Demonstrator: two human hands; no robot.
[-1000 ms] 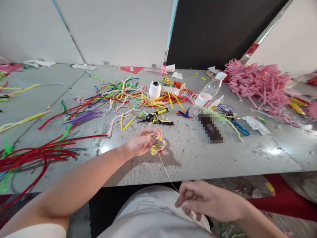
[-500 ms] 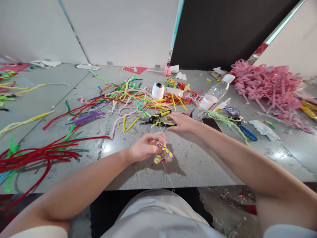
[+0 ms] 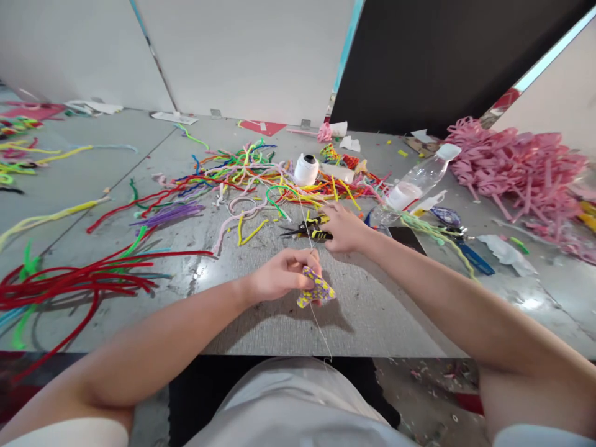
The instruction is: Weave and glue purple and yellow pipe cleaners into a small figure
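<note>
My left hand (image 3: 291,273) is closed, pinching a small yellow-and-purple star-like piece (image 3: 316,288) over the front of the table. A thin thread (image 3: 320,329) runs from this piece toward my body, and more thread rises from it toward the white spool (image 3: 306,170). My right hand (image 3: 345,228) is around the handle ends of black-and-yellow pliers (image 3: 310,228), which lie on the table with their jaws to the left. Its palm and fingers partly hide the handles.
Colourful fuzzy strips (image 3: 251,164) lie in a heap behind the pliers, with red strips (image 3: 74,279) at left. A clear bottle (image 3: 421,177), a dark phone (image 3: 407,240) and a blue-handled tool (image 3: 472,256) are right of my right hand. Pink ribbon (image 3: 516,167) is piled beyond.
My right hand has moved farther over the pliers' handles. The handles are closer together, and the pliers have shifted slightly right. My left hand still holds the star-like piece. The view has shifted a little.
</note>
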